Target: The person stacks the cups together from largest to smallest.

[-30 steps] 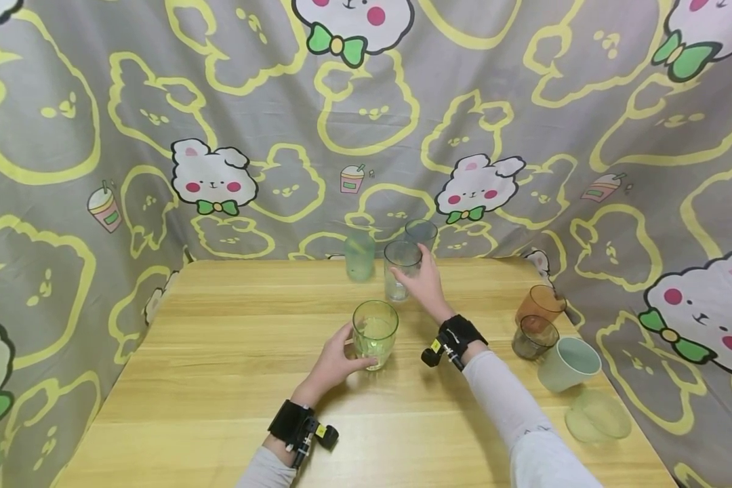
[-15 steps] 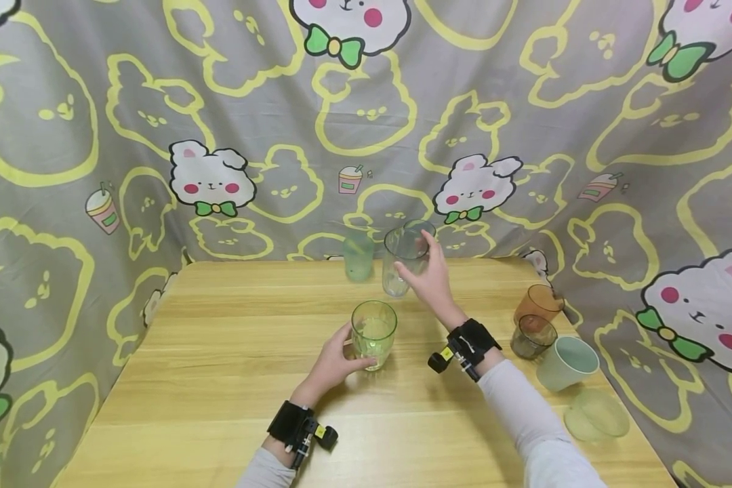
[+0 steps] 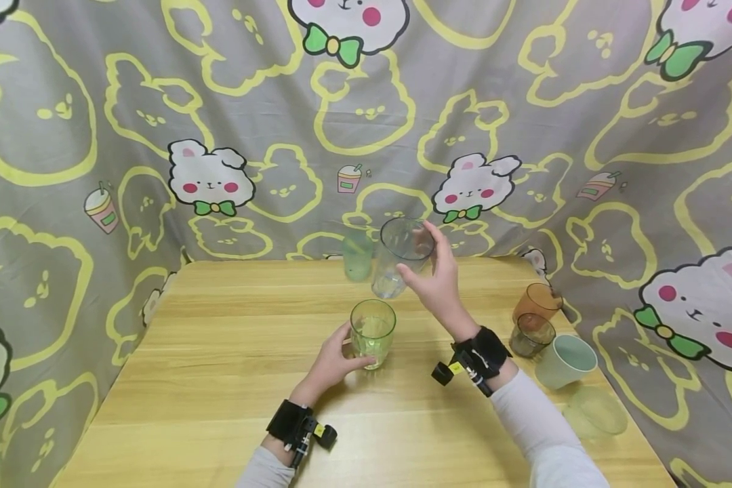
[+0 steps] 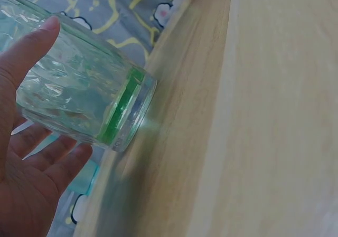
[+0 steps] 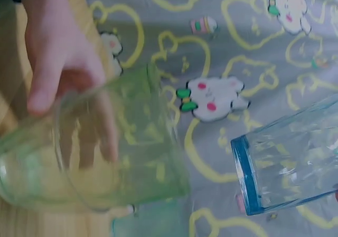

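Observation:
In the head view, my left hand (image 3: 332, 359) grips a green-tinted drinking glass (image 3: 373, 332) that stands upright mid-table. The left wrist view shows the thumb across this green glass (image 4: 79, 84) and the other fingers along its far side. Farther back, my right hand (image 3: 442, 288) holds a clear, bluish drinking glass (image 3: 396, 261) by its upper side, thumb in front. That glass leans, rim to the right, and is off the table. Its thick blue-looking base (image 5: 245, 176) shows in the right wrist view, beside the green glass (image 5: 132, 142). A pale green frosted tumbler (image 3: 357, 257) stands just left of it.
Along the table's right side stand an orange glass (image 3: 535, 305), a smoky brown glass (image 3: 532, 335), a pale green cup (image 3: 566, 362) and a low yellowish-green glass (image 3: 596, 412). A patterned grey curtain (image 3: 280, 102) hangs behind the wooden table (image 3: 219, 379).
My right hand has lifted the clear bluish glass and tilted it, moving slightly back and right. It now covers the spot where a grey-blue glass showed behind. My left hand stays on the green glass.

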Demonstrator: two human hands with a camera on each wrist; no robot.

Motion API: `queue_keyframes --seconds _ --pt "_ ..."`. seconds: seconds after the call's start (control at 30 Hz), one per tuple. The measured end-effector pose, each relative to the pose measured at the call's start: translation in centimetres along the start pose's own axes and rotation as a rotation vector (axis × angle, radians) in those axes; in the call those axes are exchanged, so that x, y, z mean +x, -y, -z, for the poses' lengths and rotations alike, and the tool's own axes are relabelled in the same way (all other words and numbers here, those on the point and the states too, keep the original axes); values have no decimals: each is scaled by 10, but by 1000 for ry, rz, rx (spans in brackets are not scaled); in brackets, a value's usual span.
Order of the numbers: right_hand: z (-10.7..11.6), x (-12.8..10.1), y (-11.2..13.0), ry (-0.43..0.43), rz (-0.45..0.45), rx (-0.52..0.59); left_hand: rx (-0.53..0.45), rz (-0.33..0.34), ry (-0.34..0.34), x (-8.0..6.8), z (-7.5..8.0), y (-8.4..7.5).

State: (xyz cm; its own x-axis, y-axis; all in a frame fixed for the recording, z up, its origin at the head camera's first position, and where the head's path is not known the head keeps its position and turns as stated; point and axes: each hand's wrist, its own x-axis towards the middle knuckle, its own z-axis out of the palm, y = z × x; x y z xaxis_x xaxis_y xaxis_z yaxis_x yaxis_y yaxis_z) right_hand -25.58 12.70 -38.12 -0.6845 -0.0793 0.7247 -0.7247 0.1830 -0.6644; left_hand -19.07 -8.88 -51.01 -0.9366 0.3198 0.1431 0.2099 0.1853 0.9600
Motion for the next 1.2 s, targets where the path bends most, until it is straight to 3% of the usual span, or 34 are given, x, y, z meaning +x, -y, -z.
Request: queue_keyframes --seconds 0.1,0.3,0.6,0.83,1.2 --pt "-3 -5 7 32 61 58 5 -1 0 0 1 2" --pt "-13 -20 3 75 117 73 37 -9 -27 0 0 2" --pt "-20 -39 13 143 70 -37 46 -1 -54 -2 -3 3" --pt "-27 -60 -17 180 -35 -117 66 12 -69 -2 -5 3" --pt "-34 -80 -31 218 -52 -151 58 -10 -46 -2 -3 3"
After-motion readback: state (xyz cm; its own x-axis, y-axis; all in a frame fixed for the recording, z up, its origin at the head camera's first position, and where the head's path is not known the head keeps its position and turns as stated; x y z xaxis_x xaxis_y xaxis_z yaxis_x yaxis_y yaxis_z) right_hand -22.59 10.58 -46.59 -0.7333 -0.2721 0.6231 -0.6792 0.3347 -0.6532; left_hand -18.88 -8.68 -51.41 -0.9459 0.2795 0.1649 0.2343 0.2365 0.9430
